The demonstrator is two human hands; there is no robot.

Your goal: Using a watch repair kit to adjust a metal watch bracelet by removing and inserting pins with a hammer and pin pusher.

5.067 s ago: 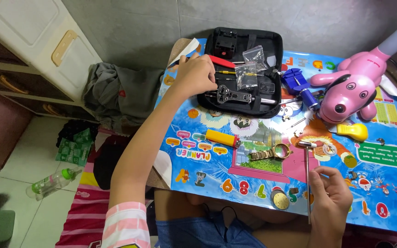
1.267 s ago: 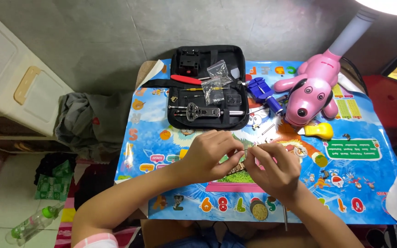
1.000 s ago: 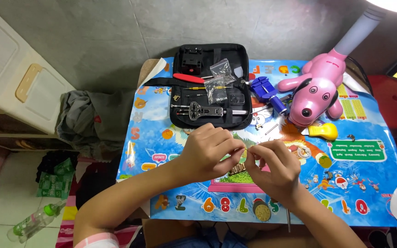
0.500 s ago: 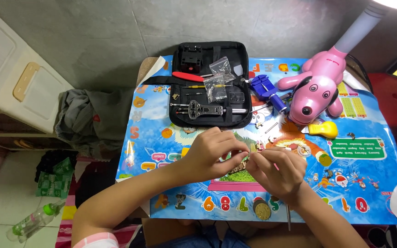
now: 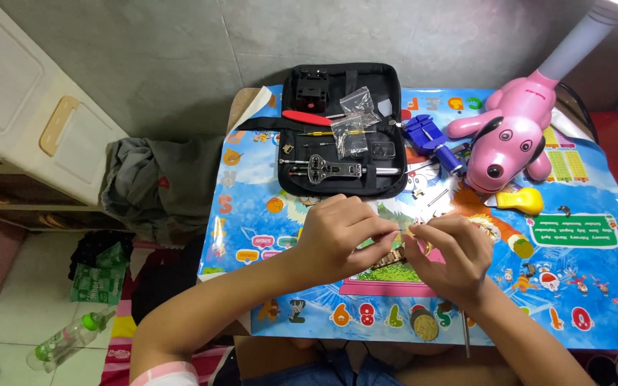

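Observation:
My left hand [image 5: 341, 239] and my right hand [image 5: 450, 257] meet over the middle of a small table covered with a colourful printed mat [image 5: 581, 271]. Between their fingertips they pinch a gold-coloured metal watch band [image 5: 395, 255]; most of it is hidden by the fingers. An open black tool case [image 5: 342, 132] with a red-handled tool, metal tools and small clear bags lies just beyond the hands.
A pink dog-shaped lamp [image 5: 509, 136] stands at the back right, with a blue tool [image 5: 427, 136] and a yellow tool [image 5: 520, 201] beside it. A round metal piece [image 5: 425, 325] lies near the table's front edge. Grey cloth [image 5: 148, 182] and a bottle [image 5: 66, 339] are on the floor at left.
Five seconds ago my left hand reached into the case and my right held a tool near the front edge. Both hands have since come together on the band and barely moved lately.

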